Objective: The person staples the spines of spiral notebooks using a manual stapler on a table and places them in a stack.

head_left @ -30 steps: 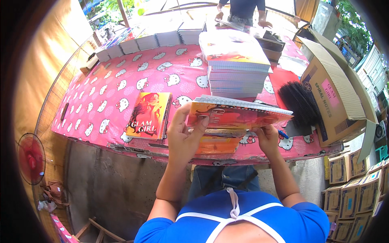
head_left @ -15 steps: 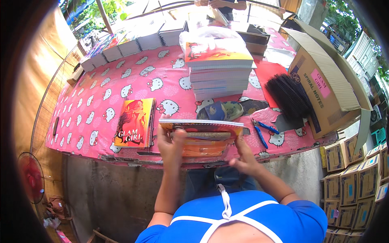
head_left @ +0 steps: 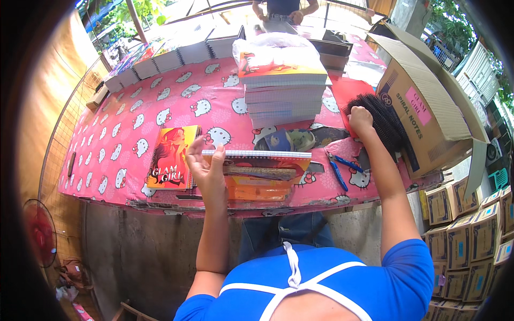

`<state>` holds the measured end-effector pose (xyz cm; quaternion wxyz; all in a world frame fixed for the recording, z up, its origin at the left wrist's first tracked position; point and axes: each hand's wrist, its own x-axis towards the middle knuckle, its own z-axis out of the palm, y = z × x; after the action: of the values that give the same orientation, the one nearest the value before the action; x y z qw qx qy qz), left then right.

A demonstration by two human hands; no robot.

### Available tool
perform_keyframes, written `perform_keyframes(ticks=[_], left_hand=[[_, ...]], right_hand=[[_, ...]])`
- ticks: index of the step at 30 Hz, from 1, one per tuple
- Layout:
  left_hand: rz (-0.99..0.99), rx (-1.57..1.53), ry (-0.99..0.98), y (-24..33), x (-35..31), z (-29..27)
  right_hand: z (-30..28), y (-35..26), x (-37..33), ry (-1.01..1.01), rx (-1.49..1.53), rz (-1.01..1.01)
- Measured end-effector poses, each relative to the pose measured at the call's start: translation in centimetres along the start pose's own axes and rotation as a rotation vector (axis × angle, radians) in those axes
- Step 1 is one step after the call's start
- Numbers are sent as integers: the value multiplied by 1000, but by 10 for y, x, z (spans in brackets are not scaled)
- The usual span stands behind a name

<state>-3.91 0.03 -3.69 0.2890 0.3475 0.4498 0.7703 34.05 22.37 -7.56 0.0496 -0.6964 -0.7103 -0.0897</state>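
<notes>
My left hand (head_left: 208, 168) grips the left end of an unbound notebook (head_left: 257, 154), a block of pages with its punched edge up, standing tilted at the table's front. A rough-edged wooden strip (head_left: 259, 172) and an orange pack (head_left: 257, 191) show just below it. My right hand (head_left: 360, 119) is closed at the pile of black spiral binding coils (head_left: 381, 120) on the right; what its fingertips pinch is mostly hidden, but a coil lies at them. Blue-handled pliers (head_left: 342, 168) lie open between the block and my right forearm. A spiral notebook (head_left: 174, 158) with a red and yellow cover lies left of my left hand.
A tall stack of page blocks (head_left: 284, 99) stands mid-table under clear plastic. Rows of bound notebooks (head_left: 166, 61) line the far left. An open cardboard box (head_left: 423, 112) stands at right, beside a red sheet (head_left: 342, 88). More boxes (head_left: 460, 241) are piled lower right. Another person (head_left: 284, 8) stands across the table.
My right hand has let go of the page block's right end and reached out to the coils. My left hand still holds the block. Across the table, the other person's hands have moved apart.
</notes>
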Motion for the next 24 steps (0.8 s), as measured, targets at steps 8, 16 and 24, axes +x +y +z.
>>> perform_keyframes(ticks=[8, 16, 24], left_hand=[[818, 1059, -376, 56, -43, 64], [594, 792, -704, 27, -38, 61], [671, 659, -621, 31, -39, 64]], right_hand=[[-5, 8, -5, 114, 125, 33], [-96, -66, -141, 235, 835, -468], [-128, -87, -184, 230, 1159, -451]])
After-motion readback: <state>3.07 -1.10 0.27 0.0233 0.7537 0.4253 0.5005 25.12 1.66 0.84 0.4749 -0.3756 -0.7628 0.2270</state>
